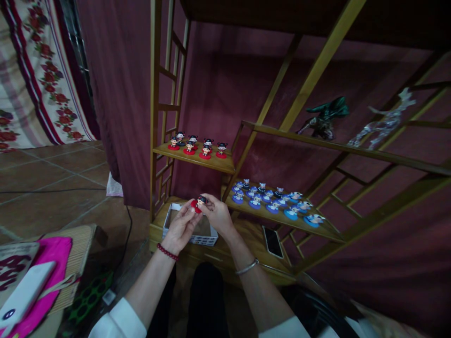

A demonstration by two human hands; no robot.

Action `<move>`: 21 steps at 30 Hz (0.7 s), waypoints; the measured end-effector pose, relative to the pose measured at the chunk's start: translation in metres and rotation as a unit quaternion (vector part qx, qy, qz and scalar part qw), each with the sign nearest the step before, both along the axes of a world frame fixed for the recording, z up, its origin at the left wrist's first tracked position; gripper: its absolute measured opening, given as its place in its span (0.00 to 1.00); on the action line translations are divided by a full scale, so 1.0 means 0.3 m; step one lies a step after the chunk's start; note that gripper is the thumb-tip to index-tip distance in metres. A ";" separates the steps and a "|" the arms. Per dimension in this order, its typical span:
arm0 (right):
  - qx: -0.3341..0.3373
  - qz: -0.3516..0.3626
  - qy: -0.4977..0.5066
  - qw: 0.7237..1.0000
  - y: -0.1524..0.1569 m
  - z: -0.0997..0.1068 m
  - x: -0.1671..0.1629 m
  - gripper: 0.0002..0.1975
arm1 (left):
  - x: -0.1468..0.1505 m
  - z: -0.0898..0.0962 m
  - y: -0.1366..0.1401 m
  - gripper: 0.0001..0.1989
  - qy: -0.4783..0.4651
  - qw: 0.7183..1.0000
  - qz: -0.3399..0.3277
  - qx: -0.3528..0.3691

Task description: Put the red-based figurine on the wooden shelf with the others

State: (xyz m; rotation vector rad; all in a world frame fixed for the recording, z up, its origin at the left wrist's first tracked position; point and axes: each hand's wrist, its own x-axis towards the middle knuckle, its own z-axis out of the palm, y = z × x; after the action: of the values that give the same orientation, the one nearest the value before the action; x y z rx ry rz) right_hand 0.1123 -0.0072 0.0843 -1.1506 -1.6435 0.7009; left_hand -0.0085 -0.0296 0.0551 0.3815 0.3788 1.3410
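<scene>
Between both hands is a small figurine (pixel 201 201) with black hair and a red round base. My left hand (pixel 182 224) grips it by the base, fingers closed on the red rim. The fingers of my right hand (pixel 217 214) pinch its upper part from the other side. Below them an open cardboard box (pixel 172 213) with a white patterned outside rests on the lowest wooden level; my hands hide part of its inside. Ahead, on the upper left shelf (pixel 214 163), stand several similar figurines (pixel 189 147), most on red bases.
Several blue-based figurines (pixel 255 201) fill the lower right shelf. A phone (pixel 272 241) lies beneath it. Higher up are a dark green statuette (pixel 326 117) and a clear one (pixel 385 119). Wooden posts (pixel 155 108) frame the unit. At left, a white device (pixel 26 293) lies on pink cloth.
</scene>
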 end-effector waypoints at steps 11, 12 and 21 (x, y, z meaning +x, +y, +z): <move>0.006 -0.027 -0.014 1.000 -0.018 0.019 -0.003 0.10 | 0.005 0.015 -0.004 0.15 0.028 1.000 0.004 0.012; 0.007 -0.030 -0.017 0.999 -0.019 0.020 -0.002 0.11 | 0.007 0.015 -0.004 0.15 0.027 1.000 0.004 0.012; 0.004 -0.025 -0.034 0.999 -0.030 0.040 0.005 0.13 | 0.015 0.017 -0.002 0.13 0.017 1.000 -0.001 0.004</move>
State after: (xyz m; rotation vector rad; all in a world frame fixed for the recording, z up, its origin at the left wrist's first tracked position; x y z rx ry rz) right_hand 0.1137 -0.0163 0.0964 -1.2180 -1.6670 0.6295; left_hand -0.0042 -0.0302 0.0602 0.4113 0.4007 1.3351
